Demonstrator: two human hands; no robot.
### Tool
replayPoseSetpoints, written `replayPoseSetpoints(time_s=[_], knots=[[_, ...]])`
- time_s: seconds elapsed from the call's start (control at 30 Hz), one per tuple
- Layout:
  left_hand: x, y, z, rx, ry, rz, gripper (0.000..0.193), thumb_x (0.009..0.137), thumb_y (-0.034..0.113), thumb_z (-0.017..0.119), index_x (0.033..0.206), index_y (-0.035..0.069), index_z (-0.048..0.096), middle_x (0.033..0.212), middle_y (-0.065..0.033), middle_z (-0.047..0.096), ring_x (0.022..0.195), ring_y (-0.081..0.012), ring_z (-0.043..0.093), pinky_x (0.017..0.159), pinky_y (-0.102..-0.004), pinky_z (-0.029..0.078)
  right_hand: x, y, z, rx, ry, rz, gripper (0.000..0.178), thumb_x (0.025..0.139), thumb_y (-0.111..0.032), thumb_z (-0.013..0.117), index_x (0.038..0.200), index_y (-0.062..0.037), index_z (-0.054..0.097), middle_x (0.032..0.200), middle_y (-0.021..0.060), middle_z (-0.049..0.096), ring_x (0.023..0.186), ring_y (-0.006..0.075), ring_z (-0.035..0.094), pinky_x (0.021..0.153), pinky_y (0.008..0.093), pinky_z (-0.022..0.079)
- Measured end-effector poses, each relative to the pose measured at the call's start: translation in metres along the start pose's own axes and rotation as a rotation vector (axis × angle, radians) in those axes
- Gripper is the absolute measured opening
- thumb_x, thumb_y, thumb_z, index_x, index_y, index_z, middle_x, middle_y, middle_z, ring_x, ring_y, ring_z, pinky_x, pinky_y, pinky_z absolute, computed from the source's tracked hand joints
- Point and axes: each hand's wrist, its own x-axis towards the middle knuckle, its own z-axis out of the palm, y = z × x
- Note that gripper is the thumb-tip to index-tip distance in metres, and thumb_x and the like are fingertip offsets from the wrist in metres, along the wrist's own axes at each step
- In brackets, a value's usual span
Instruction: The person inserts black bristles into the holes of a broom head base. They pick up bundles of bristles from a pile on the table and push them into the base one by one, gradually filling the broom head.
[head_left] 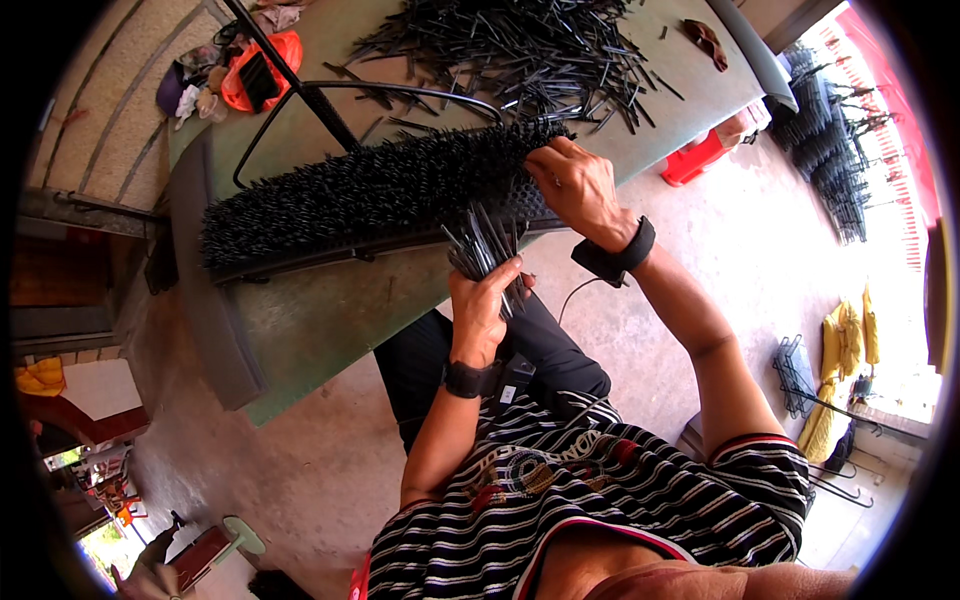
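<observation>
A long black board densely covered with upright black bristle-like strips (370,190) lies across the table in front of me. Toward its right end, near my hands, a patch of bare perforated surface (528,203) shows. My left hand (478,308) is closed round a bundle of thin black strips (484,240), just off the board's near edge. My right hand (582,190) has its fingers pinched together at the right end of the bristles. Whatever lies between those fingertips is too small and hidden to make out.
A large heap of loose black strips (520,60) covers the table's (320,335) far part. A black wire frame (400,88) rises behind the board. An orange-red bag (285,65) sits at the far left, a red stool (695,160) right of the table, stacked black racks (830,140) beyond.
</observation>
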Motion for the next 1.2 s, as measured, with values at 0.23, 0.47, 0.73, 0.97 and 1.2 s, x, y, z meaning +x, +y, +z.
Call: replayPoseSetpoints(time_s=[0.23, 0.47, 0.73, 0.97, 1.2], knots=[[-0.005, 0.004, 0.001, -0.052, -0.182, -0.045, 0.019, 0.075, -0.001, 0.066, 0.093, -0.002, 0.060, 0.078, -0.0120, 0.066, 0.055, -0.0183, 0.062, 0.047, -0.0268, 0.050, -0.005, -0.016, -0.015, 0.689, -0.407, 0.520, 0.027, 0.084, -0.026, 0.065, 0.087, 0.0017, 0.066, 0.064, -0.0005, 0.059, 0.058, 0.0041, 0.049, 0.048, 0.0228, 0.039], [-0.004, -0.002, 0.000, 0.000, -0.304, -0.137, 0.028, 0.075, -0.001, 0.065, 0.102, -0.002, 0.059, 0.083, -0.0153, 0.066, 0.059, -0.0201, 0.063, 0.051, -0.0282, 0.051, -0.002, -0.020, -0.020, 0.906, -0.570, 0.635, 0.023, 0.085, -0.022, 0.064, 0.088, 0.0014, 0.066, 0.074, -0.0020, 0.060, 0.065, 0.0034, 0.050, 0.055, 0.0192, 0.041], [0.002, -0.008, 0.002, 0.063, -0.241, -0.094, 0.034, 0.074, -0.004, 0.064, 0.107, -0.001, 0.058, 0.084, -0.0150, 0.066, 0.060, -0.0211, 0.064, 0.051, -0.0275, 0.051, -0.024, -0.010, -0.010, 0.906, -0.175, 0.606, 0.018, 0.087, -0.017, 0.060, 0.087, 0.0008, 0.062, 0.076, 0.0024, 0.064, 0.062, 0.0046, 0.053, 0.052, 0.0204, 0.042], [0.005, -0.016, 0.002, 0.073, -0.233, -0.100, 0.032, 0.075, -0.004, 0.063, 0.107, -0.001, 0.059, 0.083, -0.0141, 0.066, 0.059, -0.0202, 0.064, 0.052, -0.0280, 0.052, -0.014, -0.001, -0.021, 0.954, 0.341, 0.550, 0.011, 0.087, -0.005, 0.057, 0.096, 0.0011, 0.054, 0.074, 0.0084, 0.064, 0.055, 0.0105, 0.060, 0.049, 0.0203, 0.048], [0.004, -0.013, 0.004, 0.036, -0.208, -0.113, 0.029, 0.075, -0.005, 0.062, 0.104, -0.002, 0.060, 0.082, -0.0137, 0.066, 0.058, -0.0190, 0.064, 0.051, -0.0280, 0.052, -0.015, 0.011, -0.002, 0.561, 0.364, 0.349, 0.013, 0.085, 0.000, 0.057, 0.096, -0.0006, 0.051, 0.073, 0.0079, 0.064, 0.065, 0.0123, 0.066, 0.054, 0.0221, 0.050]])
